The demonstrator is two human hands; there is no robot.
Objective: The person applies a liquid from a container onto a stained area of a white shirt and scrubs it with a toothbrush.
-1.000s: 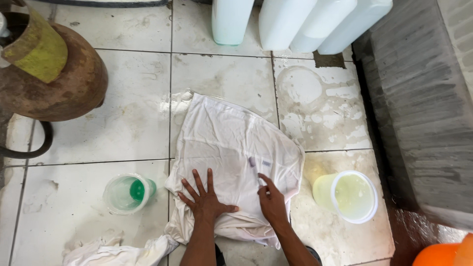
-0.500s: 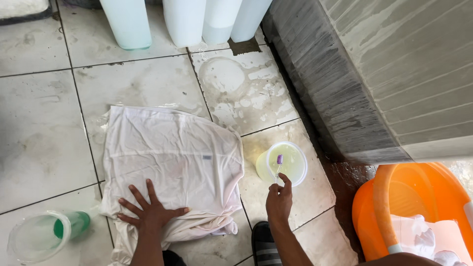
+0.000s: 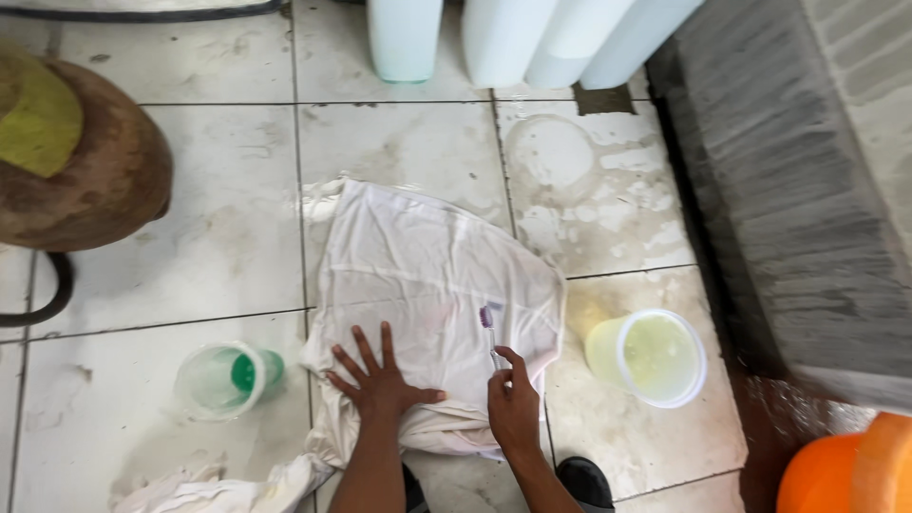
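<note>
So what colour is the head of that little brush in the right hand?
Purple, on a clear handle; the brush rests on the white cloth, seen in the head view.

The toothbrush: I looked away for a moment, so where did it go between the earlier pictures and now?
Half a second ago the right hand held the toothbrush over the tub of yellowish liquid; it has swung back left, and the bristles are again on the white cloth. The left hand stays flat on the cloth.

Your right hand [image 3: 514, 407] hides the toothbrush [image 3: 488, 323] handle; orange basin [image 3: 845, 470] at lower right and white jugs [image 3: 532, 38] at top are cut off
</note>
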